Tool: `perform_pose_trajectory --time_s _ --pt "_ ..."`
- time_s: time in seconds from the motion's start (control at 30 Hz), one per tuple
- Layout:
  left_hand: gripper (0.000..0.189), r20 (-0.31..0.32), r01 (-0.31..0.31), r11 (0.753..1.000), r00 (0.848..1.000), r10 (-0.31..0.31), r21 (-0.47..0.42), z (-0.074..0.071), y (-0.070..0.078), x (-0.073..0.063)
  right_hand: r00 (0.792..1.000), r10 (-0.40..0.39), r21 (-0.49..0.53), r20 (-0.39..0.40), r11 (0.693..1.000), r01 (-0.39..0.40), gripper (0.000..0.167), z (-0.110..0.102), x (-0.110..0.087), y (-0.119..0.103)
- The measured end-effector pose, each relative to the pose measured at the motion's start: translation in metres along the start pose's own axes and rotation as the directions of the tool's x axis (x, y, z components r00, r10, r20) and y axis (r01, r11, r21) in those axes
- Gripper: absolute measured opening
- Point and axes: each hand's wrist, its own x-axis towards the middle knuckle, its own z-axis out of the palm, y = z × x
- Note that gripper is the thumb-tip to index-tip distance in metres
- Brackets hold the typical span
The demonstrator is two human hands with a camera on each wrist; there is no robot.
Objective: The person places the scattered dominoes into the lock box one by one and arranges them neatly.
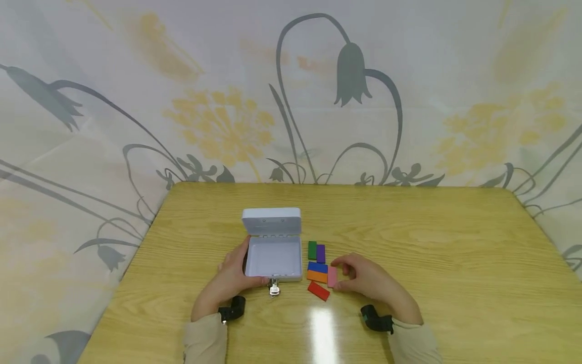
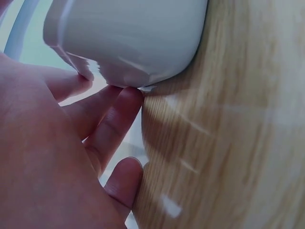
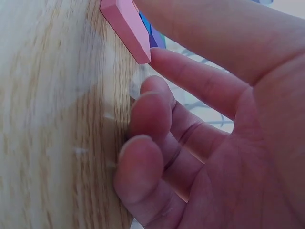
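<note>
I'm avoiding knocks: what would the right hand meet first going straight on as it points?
The pink block, which the right hand touches; then, probably, the blue block and orange block.

1. Ahead of me, a pale wall covering (image 1: 423, 25) spreads behind the desk (image 1: 454, 242), printed with drooping grey bell-shaped flowers (image 1: 351, 73) and soft yellow blossoms (image 1: 223, 121).
2. The same pattern runs down past the left and right edges.
3. The desk is yellowish, wood-grained, its far corners rounded.
4. A bright white glare (image 1: 323, 333) gleams on its near part.
</note>
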Motion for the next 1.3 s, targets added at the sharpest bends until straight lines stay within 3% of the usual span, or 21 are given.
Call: perform_pose_trajectory --time_s 0.4,0.7,1.1,1.3 --pt "0.111 0.026 0.009 0.999 1.000 -0.008 -0.041 -0.004 -0.003 -0.001 1.000 0.006 -0.066 -0.013 0.998 -0.007 0.044 0.000 0.002 -0.006" --pt "0.109 0.014 -0.026 0.999 1.000 0.027 -0.040 -0.003 0.000 0.000 0.997 0.069 -0.091 -0.017 0.993 -0.070 0.041 0.000 0.002 -0.010" --pt "0.110 0.009 0.013 1.000 1.000 -0.013 -0.010 0.001 -0.002 -0.001 0.996 0.083 -0.115 -0.045 0.989 -0.088 0.036 0.007 0.002 -0.008" --pt "0.109 0.026 0.027 0.998 0.999 -0.026 -0.051 0.000 -0.001 -0.002 0.998 0.061 -0.111 -0.031 0.992 -0.064 0.040 0.006 0.002 -0.004"
